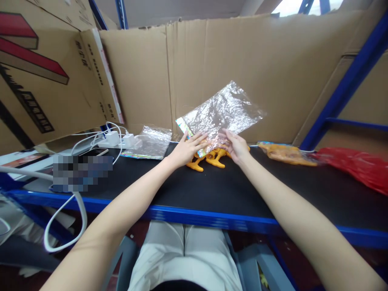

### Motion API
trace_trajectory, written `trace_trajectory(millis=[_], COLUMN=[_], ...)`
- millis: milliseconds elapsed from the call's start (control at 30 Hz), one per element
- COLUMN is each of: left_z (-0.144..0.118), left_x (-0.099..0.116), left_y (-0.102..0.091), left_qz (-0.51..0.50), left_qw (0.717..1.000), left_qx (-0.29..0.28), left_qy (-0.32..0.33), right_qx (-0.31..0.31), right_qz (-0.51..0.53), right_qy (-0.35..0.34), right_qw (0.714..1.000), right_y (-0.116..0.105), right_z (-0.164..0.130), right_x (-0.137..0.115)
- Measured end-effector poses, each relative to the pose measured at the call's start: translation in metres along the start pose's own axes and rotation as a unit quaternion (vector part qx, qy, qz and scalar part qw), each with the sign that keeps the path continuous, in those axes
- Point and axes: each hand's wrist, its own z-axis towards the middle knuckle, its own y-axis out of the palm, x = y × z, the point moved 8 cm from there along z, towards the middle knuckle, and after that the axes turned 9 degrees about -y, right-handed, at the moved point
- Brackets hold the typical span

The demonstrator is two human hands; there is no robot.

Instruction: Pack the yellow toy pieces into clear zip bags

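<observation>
a wall of flattened cardboard (230, 60) backs a black work shelf (212, 190) edged in blue, with a blue rack post (348, 85) rising at the right. on the shelf's right end lie a red plastic bag (360, 165) and, just beside it, an orange packed toy (285, 153) in its wrapper; at the left are white chargers and cables (115, 139), a phone (93, 152), and a small pile of spare clear bags (151, 143). in the middle, near the cardboard, stands a crinkled clear bag (224, 109) with a shiny striped edge, held tilted up with its mouth down toward an orange plastic toy (209, 158) that rests on the shelf, its legs sticking out below the bag. the left hand (188, 148) lies with fingers spread on the bag's lower edge and appears to press or pinch it there; the right hand (236, 146) grips the same edge from the other side, fingers curled on the film above the toy. the step in hand looks like bagging: the opening is being worked over the toy, which seems partly in at most. the next move would call for parting the two film layers and keeping the mouth wide, since the toy's legs could catch on the thin film.
</observation>
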Motion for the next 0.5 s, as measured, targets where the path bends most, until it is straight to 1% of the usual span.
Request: trace_trajectory(millis=[67,167,233,300,333,367,400,433,467,500], left_z=[0.001,-0.001,-0.006,-0.014,-0.019,-0.027,-0.035,-0.043,-0.050,-0.056], left_x=[-0.013,-0.037,-0.055,-0.076,-0.088,-0.101,-0.114,-0.127,-0.141,-0.153], left_y=[-0.007,-0.016,-0.018,-0.013,-0.008,-0.002,0.005,0.011,0.014,0.014], left_qz=[0.011,0.033,0.047,0.055,0.053,0.049,0.036,0.012,-0.027,-0.086], left_qw=[0.999,0.988,0.975,0.955,0.943,0.924,0.903,0.882,0.862,0.846], left_qx=[0.018,0.030,0.011,-0.039,-0.075,-0.117,-0.153,-0.174,-0.166,-0.124], left_qy=[-0.045,-0.146,-0.218,-0.287,-0.321,-0.360,-0.400,-0.438,-0.478,-0.512], right_qx=[-0.010,-0.014,-0.018,-0.049,-0.080,-0.118,-0.159,-0.198,-0.232,-0.258], right_qz=[-0.013,-0.047,-0.102,-0.196,-0.257,-0.321,-0.383,-0.438,-0.484,-0.520], right_qy=[-0.010,-0.027,-0.042,-0.076,-0.106,-0.140,-0.174,-0.202,-0.218,-0.224], right_qw=[1.000,0.998,0.994,0.976,0.957,0.929,0.893,0.854,0.815,0.783], right_y=[0.001,-0.002,-0.005,-0.004,0.000,0.006,0.013,0.020,0.026,0.030], right_z=[0.000,0.002,0.004,0.006,0.005,0.003,0.000,-0.005,-0.009,-0.013], right_x=[-0.001,0.002,0.005,0.008,0.009,0.009,0.011,0.013,0.017,0.021])
